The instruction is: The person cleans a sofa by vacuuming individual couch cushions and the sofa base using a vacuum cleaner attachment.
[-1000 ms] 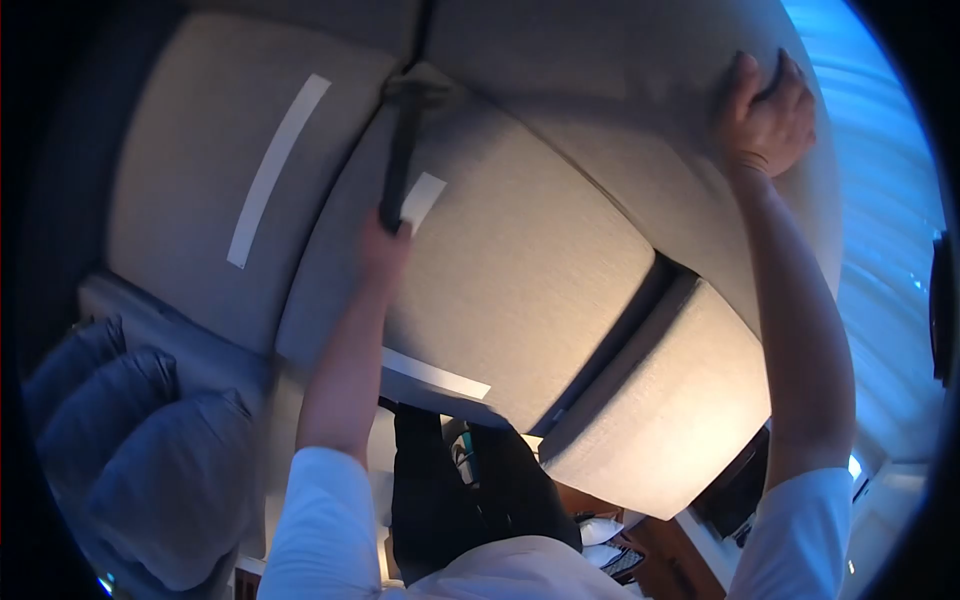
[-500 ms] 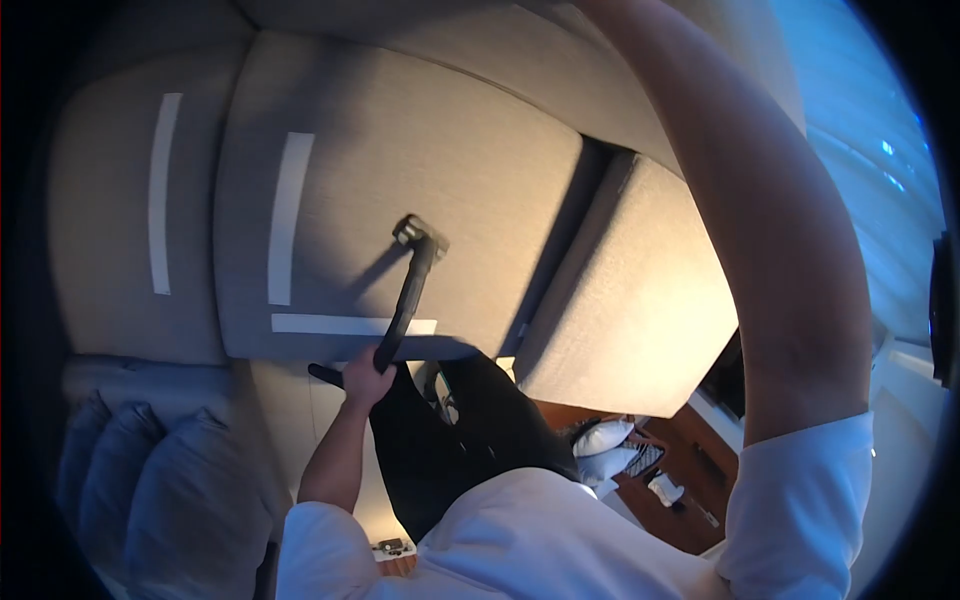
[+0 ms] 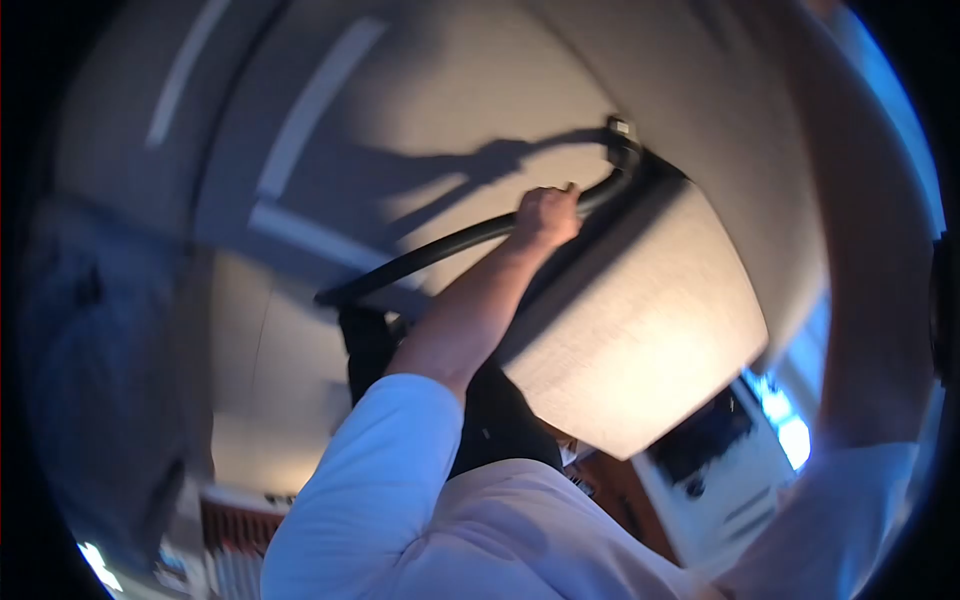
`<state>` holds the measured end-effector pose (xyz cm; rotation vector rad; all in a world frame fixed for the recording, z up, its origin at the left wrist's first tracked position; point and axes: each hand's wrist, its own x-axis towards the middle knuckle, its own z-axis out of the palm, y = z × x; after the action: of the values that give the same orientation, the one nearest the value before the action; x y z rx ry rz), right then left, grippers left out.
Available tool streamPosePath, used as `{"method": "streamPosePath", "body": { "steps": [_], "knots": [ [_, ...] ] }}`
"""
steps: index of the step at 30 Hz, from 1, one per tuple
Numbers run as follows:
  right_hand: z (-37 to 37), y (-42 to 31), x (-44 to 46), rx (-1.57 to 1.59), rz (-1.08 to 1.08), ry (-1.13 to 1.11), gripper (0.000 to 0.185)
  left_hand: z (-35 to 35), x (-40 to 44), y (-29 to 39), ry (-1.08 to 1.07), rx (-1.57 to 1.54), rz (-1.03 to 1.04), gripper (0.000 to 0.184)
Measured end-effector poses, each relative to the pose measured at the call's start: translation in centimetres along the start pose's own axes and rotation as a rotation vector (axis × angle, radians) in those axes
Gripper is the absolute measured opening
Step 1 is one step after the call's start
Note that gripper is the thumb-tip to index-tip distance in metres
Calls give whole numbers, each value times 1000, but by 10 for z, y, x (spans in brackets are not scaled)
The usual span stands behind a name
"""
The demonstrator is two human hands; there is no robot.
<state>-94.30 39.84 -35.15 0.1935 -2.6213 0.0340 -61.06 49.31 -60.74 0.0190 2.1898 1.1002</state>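
Observation:
My left hand (image 3: 548, 215) is closed around a black vacuum hose (image 3: 450, 245). Its small dark nozzle (image 3: 622, 140) is at the crease beside the sofa's upright part, whether touching or just above I cannot tell. The hose trails back down to the left, towards my dark-clothed legs. My right arm (image 3: 870, 250) reaches up along the right side of the view, and its hand is out of sight. Under the hose lies the beige sofa seat (image 3: 470, 90), with the shadow of my arm and hose across it.
White strips (image 3: 320, 100) lie on the sofa seat, one more strip (image 3: 185, 75) on the section further left. A thick beige armrest block (image 3: 640, 320) stands at right, beside a dark gap. Behind it are a brown floor (image 3: 620, 500) and a white surface with a dark panel (image 3: 705, 435).
My left hand has moved right and up with the hose, carrying the nozzle from mid-seat to the crease by the armrest. The view has tilted, and my right arm has shifted towards the right edge.

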Motion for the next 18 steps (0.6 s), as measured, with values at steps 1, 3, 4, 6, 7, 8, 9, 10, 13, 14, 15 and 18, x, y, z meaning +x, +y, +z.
{"method": "streamPosePath", "body": {
  "steps": [1, 3, 4, 6, 7, 8, 9, 10, 13, 14, 15, 18],
  "knots": [
    [6, 3, -3, -74, -39, 62, 75, -3, -20, -16, 39, -6, -50, 42],
    [22, 1, -6, -183, -20, 211, 74, -3, -72, -81, 118, -49, -109, 38],
    [41, 29, 21, -273, -71, 238, 74, -11, -114, -110, 167, -45, -142, 31],
    [12, -10, -5, -137, 26, 109, 73, -5, -207, -171, 277, -181, -320, 37],
    [16, -6, -1, -145, 13, 125, 73, 11, -258, -210, 308, -176, -443, 42],
    [21, -3, 1, -154, -3, 140, 73, 36, -313, -250, 422, -149, -506, 40],
    [24, -1, 2, -163, -21, 149, 73, 38, -364, -264, 494, -220, -585, 31],
    [26, 3, 3, -173, -36, 156, 73, 73, -410, -296, 511, -209, -706, 24],
    [36, 16, 9, -194, -67, 163, 73, 97, -467, -300, 619, -149, -900, 21],
    [40, 22, 11, -200, -73, 175, 73, 103, -464, -303, 651, -218, -937, 22],
    [45, 29, 17, -209, -72, 179, 74, 99, -452, -309, 693, -286, -973, 23],
    [62, 47, 28, -239, -79, 193, 74, 83, -354, -330, 1034, -605, -861, 36]
  ]
}}
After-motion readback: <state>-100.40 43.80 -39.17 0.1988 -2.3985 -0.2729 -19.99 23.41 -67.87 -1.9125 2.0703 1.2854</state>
